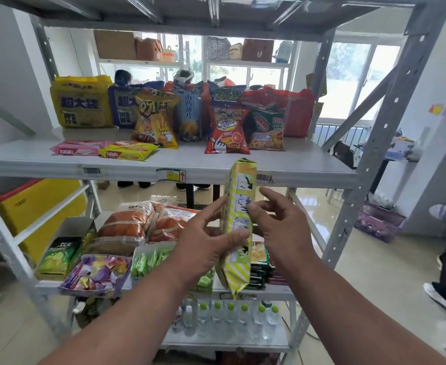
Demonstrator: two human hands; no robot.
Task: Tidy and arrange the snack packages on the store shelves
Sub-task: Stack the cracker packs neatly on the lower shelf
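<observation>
Head view: left hand (206, 241) grips the yellow-green snack packet (239, 227) upright, thumb across its front; right hand (277, 219) half-open, fingertips steadying its edge, below the upper shelf (164, 164), probably for shelving there

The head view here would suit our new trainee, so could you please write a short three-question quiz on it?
1. True or false: the yellow-green package is lying flat on the upper shelf.
2. Which hand wraps its fingers around that package? A) left hand B) right hand C) neither
3. Fill in: the two flat wafer packs on the upper shelf, the pink pack and the yellow pack, lie toward the ______ end.

Key:
1. False: it is held upright in front of the shelves.
2. A: the left hand grips it; the right hand touches its edge with open fingers.
3. Left.
</observation>
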